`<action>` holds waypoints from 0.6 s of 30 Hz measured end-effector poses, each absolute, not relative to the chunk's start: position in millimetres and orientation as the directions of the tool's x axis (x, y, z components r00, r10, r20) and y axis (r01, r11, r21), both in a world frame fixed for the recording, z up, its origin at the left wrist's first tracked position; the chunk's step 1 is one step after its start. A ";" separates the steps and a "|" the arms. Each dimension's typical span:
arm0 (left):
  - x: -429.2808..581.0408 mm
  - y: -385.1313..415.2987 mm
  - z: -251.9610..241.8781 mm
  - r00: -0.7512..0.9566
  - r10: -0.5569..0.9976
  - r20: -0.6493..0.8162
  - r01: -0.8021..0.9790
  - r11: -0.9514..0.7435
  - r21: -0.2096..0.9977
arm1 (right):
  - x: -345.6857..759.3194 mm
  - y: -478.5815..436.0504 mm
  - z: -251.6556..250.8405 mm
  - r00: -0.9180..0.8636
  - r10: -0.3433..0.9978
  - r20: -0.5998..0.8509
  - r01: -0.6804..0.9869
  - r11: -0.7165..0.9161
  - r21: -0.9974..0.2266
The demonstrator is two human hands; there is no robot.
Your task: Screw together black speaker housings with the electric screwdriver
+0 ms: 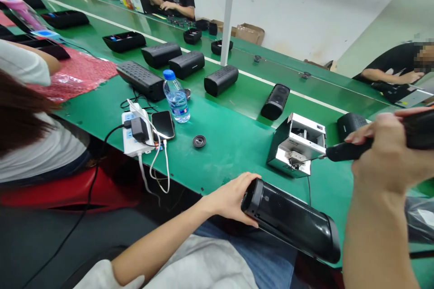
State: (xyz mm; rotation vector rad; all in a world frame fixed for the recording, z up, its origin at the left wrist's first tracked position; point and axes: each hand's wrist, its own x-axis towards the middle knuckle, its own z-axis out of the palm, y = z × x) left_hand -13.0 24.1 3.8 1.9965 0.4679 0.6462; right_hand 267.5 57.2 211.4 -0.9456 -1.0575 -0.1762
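**Work piece.** The speaker housing (291, 226) lies on its side at the near edge of the table (237, 153). It spans from the left hand (233, 198) toward the right forearm.

**Handling.** The shell looks rigid and glossy, so it is probably moderately light but slick, and its rounded body is likely to roll. The soundest hold appears to be at an end cap or around the middle — not on the smooth flank alone.

**Left hand.** Arm reaching forward from the lap, wrist straight. The fingers are curled around the housing's near end, steadying it.

**Right hand.** The right hand (386, 153) is raised above the housing and closed around an electric screwdriver (349, 150), fingers laid along the barrel. The bit points left, ahead of the left hand, with its tip at the front of a metal feeder box (296, 144) — whether it touches cannot be told.
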 end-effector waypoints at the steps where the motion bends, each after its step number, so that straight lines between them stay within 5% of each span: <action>1: -13.4 23.9 4.5 0.787 0.568 0.240 0.069 -0.468 0.881 | 261.5 59.6 210.2 0.482 0.294 0.825 0.561 0.620 -0.549; 18: -14.3 24.1 7.6 0.793 0.571 0.210 0.088 -0.449 0.889 | 257.4 58.9 208.2 0.432 0.346 0.833 0.557 0.624 -0.548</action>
